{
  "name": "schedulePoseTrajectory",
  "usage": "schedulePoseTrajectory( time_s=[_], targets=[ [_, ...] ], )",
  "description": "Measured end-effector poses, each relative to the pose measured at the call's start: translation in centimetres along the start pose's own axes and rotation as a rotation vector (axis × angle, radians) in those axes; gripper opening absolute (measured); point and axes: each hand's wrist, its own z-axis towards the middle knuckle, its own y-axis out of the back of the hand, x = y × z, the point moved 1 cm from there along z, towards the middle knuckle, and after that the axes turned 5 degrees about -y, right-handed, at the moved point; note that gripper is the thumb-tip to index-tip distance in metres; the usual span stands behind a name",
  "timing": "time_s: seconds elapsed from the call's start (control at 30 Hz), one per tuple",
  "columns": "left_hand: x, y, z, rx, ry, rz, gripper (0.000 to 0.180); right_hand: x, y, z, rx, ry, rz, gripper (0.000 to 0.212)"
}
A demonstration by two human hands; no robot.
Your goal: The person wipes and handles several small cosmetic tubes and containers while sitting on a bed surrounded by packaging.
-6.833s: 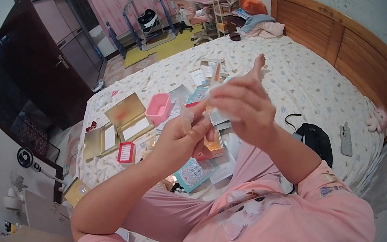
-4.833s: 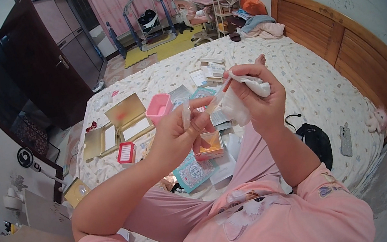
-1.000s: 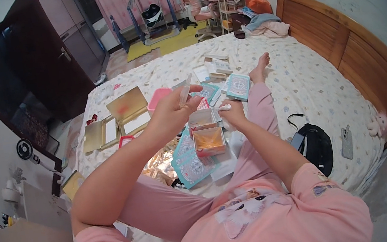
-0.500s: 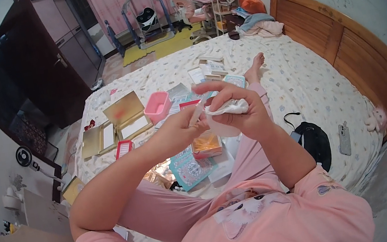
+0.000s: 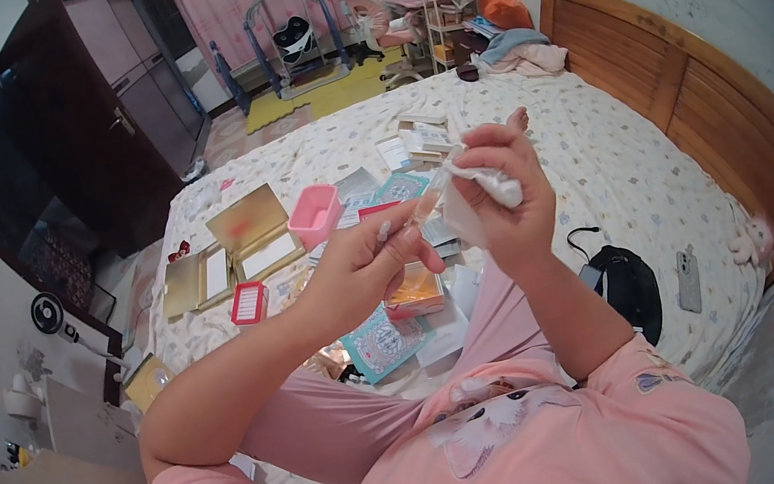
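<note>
My left hand [image 5: 361, 266] is closed, with its fingers pinched around a slender, clear, tube-like thing [image 5: 428, 200] that points up toward my other hand. In my right hand [image 5: 526, 210] is a crumpled white tissue [image 5: 497, 184], part of it hanging down below the fingers. The tissue comes close to the clear tube's upper end; whether they touch I cannot tell. Beneath my hands lies a small box [image 5: 407, 306] with orange contents, beside a teal patterned box [image 5: 386, 341]. A pink plastic bin [image 5: 316, 219] stands just beyond my left hand.
An open gold case [image 5: 248, 218] and a small red-edged box [image 5: 248, 304] lie left on the patterned bedspread [image 5: 584, 140]. Flat boxes [image 5: 426, 137] sit farther off. At right are a black bag [image 5: 630, 290], a phone [image 5: 688, 280] and a plush toy [image 5: 751, 240].
My right hand has moved right and slightly up with the tissue, away from my left hand. The clear tube now shows more between them.
</note>
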Motion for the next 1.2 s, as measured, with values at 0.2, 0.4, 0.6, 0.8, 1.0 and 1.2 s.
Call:
schedulePoseTrajectory(
  time_s=[0.2,0.4,0.6,0.8,1.0,1.2],
  targets=[
    [0.1,-0.2,-0.6,-0.012,0.0,0.064,0.04,1.3,-0.9,-1.7,0.118,0.147,-0.175,0.035],
    [0.0,-0.3,-0.5,-0.028,-0.005,0.073,0.041,1.2,-1.0,-2.0,0.174,0.336,-0.187,0.044],
    [-0.5,-0.7,-0.6,-0.016,-0.034,0.131,0.041,1.1,0.0,0.4,0.017,0.236,-0.269,0.036],
    [-0.2,-0.5,-0.7,-0.027,-0.01,0.153,0.042,1.3,-0.6,-0.5,0.042,0.219,-0.244,0.036],
    [0.3,-0.3,-0.5,-0.067,-0.026,0.12,0.041,1.5,-1.5,-2.1,0.152,0.277,-0.164,0.037],
    [-0.2,-0.8,-0.5,-0.023,-0.075,0.209,0.04,1.0,0.0,0.3,0.029,0.205,-0.227,0.037]
  ],
)
